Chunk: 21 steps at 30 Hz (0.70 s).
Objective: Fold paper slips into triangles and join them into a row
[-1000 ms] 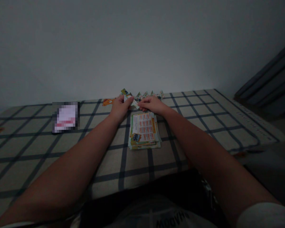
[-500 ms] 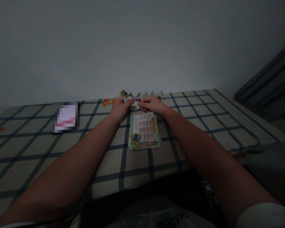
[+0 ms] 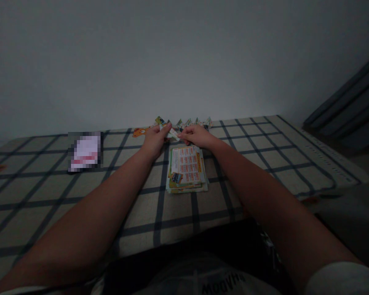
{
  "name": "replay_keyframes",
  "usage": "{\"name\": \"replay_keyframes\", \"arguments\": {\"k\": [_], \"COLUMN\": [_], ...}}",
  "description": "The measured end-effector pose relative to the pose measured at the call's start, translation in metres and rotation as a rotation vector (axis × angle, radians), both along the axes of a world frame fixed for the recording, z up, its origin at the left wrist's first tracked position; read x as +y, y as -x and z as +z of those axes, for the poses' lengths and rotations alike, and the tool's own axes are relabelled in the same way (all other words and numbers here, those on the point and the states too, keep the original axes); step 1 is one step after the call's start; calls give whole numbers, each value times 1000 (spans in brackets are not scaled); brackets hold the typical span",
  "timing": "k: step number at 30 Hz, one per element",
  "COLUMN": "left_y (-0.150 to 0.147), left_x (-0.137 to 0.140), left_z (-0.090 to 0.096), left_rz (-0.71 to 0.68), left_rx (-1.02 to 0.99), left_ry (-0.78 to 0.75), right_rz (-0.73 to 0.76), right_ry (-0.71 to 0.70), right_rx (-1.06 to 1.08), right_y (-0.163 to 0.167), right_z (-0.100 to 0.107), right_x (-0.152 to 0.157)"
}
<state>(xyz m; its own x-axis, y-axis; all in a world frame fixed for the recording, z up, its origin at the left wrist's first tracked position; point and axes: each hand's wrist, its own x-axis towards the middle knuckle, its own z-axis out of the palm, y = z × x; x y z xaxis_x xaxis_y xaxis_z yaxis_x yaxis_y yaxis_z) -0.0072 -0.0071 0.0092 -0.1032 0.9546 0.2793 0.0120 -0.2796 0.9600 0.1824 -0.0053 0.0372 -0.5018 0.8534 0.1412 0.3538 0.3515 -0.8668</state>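
A narrow folded strip of printed paper (image 3: pixel 174 133) slants between my two hands, beyond the paper stack. My left hand (image 3: pixel 155 141) pinches its upper left part between thumb and fingers. At its lower right end, my right hand (image 3: pixel 197 135) grips it with the fingertips. Just nearer to me lies a stack of printed paper sheets (image 3: pixel 187 166), its top one covered with orange and white boxes. Behind my hands, a row of zigzag-folded papers (image 3: pixel 197 122) stands close to the wall, partly hidden by my fingers.
A checked cloth (image 3: pixel 141 213) covers the table, with a bear print (image 3: pixel 139 132) near the far edge. To the left lies a dark-edged flat object (image 3: pixel 85 152), blurred out. The wall (image 3: pixel 184 61) rises behind; a dark curtain (image 3: pixel 350 102) hangs at right.
My left thumb has shifted slightly left along the paper strip, and more of the strip shows between my hands. The stack and the folded papers stay put.
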Motion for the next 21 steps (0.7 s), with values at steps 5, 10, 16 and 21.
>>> {"name": "replay_keyframes", "arguments": {"k": [5, 10, 16, 21], "left_y": [1, 3, 2, 3], "left_x": [1, 3, 4, 10], "left_z": [1, -1, -3, -7], "left_rz": [-9, -5, -78, -112], "left_rx": [-21, 12, -21, -104], "left_ry": [8, 0, 39, 73], "right_rz": [-8, -20, -24, -52], "right_ry": [-7, 14, 17, 76], "right_rx": [5, 31, 38, 57], "right_y": [-1, 0, 0, 2], "right_z": [-1, -2, -3, 3], "right_x": [2, 2, 4, 1]}}
